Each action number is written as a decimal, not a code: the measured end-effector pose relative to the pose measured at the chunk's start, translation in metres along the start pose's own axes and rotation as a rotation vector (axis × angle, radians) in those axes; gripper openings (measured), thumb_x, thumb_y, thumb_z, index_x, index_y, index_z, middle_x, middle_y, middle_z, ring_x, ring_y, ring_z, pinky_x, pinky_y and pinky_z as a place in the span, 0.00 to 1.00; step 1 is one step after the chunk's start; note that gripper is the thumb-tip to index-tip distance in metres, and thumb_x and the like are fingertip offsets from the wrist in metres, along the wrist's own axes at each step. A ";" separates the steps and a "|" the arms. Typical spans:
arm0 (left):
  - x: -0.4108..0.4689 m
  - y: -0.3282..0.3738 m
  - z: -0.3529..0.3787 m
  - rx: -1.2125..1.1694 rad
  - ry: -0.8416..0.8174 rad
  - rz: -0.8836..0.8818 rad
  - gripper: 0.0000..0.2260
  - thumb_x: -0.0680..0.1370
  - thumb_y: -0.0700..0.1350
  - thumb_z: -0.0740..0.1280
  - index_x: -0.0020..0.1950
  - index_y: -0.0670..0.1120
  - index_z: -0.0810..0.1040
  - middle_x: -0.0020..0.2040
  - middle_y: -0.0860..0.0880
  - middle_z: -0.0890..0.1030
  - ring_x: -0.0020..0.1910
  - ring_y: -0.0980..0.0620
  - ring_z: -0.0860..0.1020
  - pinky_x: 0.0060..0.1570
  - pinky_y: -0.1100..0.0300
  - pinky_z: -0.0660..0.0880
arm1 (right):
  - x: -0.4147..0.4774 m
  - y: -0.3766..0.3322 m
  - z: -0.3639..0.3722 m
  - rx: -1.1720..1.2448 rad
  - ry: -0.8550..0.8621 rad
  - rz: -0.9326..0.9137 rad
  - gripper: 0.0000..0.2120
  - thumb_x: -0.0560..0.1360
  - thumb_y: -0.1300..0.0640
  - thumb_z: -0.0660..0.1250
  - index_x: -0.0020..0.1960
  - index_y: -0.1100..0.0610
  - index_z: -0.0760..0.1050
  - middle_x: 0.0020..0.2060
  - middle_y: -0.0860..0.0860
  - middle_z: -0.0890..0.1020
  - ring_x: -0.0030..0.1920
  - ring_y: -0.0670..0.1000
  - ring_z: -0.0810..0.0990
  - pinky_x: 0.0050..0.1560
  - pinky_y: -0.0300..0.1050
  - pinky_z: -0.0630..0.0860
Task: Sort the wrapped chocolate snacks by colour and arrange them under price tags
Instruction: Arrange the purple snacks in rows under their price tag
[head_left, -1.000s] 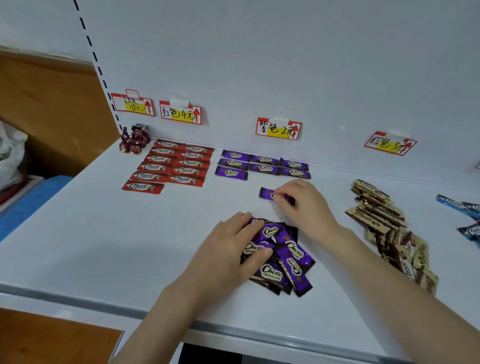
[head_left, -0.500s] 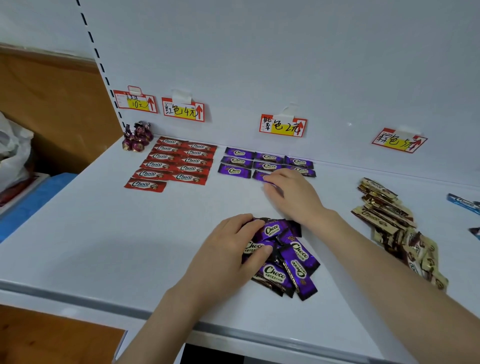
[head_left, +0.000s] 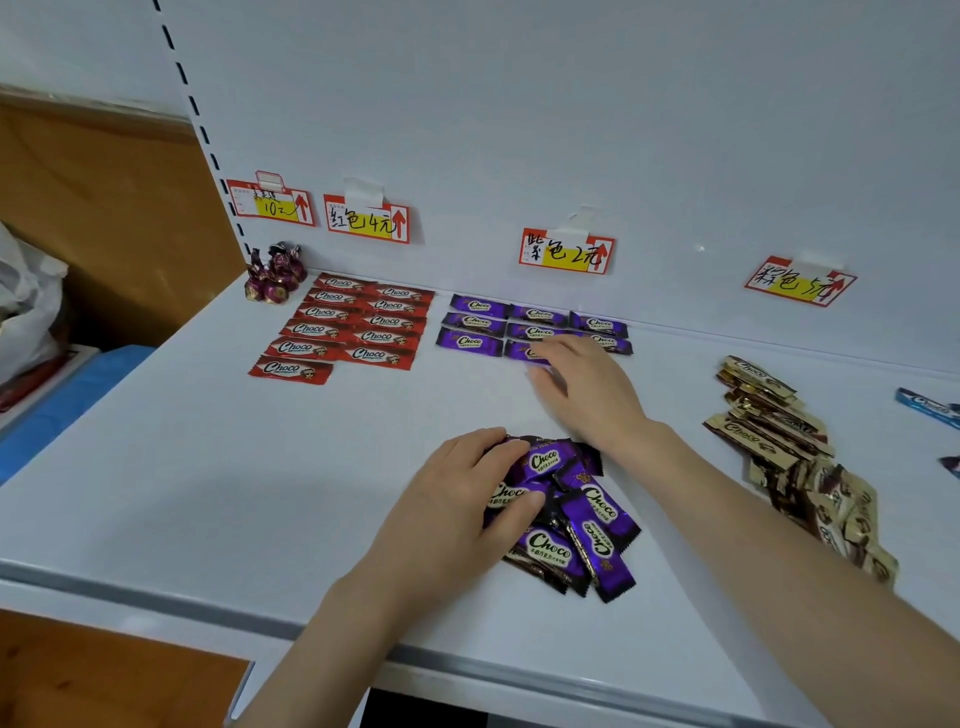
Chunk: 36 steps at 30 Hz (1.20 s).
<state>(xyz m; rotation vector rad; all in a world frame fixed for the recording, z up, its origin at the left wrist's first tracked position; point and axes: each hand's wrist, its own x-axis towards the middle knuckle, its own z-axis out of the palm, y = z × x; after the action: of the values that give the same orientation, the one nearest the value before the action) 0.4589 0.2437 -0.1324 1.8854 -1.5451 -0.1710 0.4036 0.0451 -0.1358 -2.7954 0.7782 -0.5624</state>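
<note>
Left hand (head_left: 457, 512): fingers bent over the loose heap of purple foil-wrapped Choco bars (head_left: 576, 525) at the front middle of the white shelf board (head_left: 208, 467), thumb laid on one wrapper; the hand cups and holds the heap's left side. Right hand (head_left: 592, 387): fingers nearly straight and close together, tips touching a single purple bar (head_left: 519, 352) at the front of the purple rows (head_left: 535, 325); nothing is clasped; the bar lies flat on the board, below the purple price tag (head_left: 566, 252).

Handling, as judged: each bar is light, thin and fairly stiff along its length; the foil film is probably slick and should slide readily on the smooth board, so a flat fingertip push should suffice for alignment. To lift a bar, pinch the long edges at mid-length, or take a crimped end seal; avoid bending the middle, since the chocolate may snap. In the heap the wrappers overlap and cross; take the topmost first, or neighbours are likely to drag along.

Outward: red-wrapped bars (head_left: 358, 325) in two columns below the red price tag (head_left: 366, 223); a cluster of dark red twist-wrapped sweets (head_left: 275, 275) below the leftmost tag (head_left: 270, 205); an unsorted heap of gold-and-brown wrapped bars (head_left: 789, 452) at right, below the fourth tag (head_left: 800, 280); blue wrappers (head_left: 930, 408) at the right edge.
</note>
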 end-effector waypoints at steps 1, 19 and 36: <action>0.000 0.000 0.000 0.000 0.000 0.001 0.22 0.78 0.54 0.62 0.71 0.50 0.67 0.71 0.53 0.67 0.68 0.60 0.62 0.59 0.81 0.49 | 0.000 0.000 0.000 -0.006 0.013 -0.008 0.16 0.79 0.54 0.57 0.65 0.57 0.73 0.63 0.52 0.75 0.63 0.51 0.70 0.60 0.40 0.64; 0.007 0.005 -0.005 -0.039 -0.150 -0.137 0.41 0.67 0.72 0.55 0.74 0.50 0.62 0.76 0.51 0.57 0.72 0.59 0.54 0.62 0.71 0.51 | -0.049 -0.008 -0.070 0.436 -0.086 0.290 0.09 0.75 0.52 0.64 0.46 0.55 0.79 0.39 0.45 0.80 0.44 0.47 0.78 0.43 0.34 0.70; 0.038 0.004 0.001 0.296 -0.446 0.143 0.51 0.57 0.78 0.62 0.73 0.51 0.60 0.68 0.52 0.68 0.64 0.53 0.66 0.60 0.61 0.62 | -0.147 -0.013 -0.069 0.576 -0.018 0.521 0.06 0.70 0.61 0.70 0.45 0.53 0.76 0.35 0.45 0.79 0.35 0.45 0.76 0.37 0.35 0.73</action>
<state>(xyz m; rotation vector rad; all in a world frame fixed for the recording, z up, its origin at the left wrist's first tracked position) 0.4658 0.2086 -0.1186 2.0466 -2.0949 -0.3313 0.2659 0.1285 -0.1149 -1.9734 1.0821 -0.5487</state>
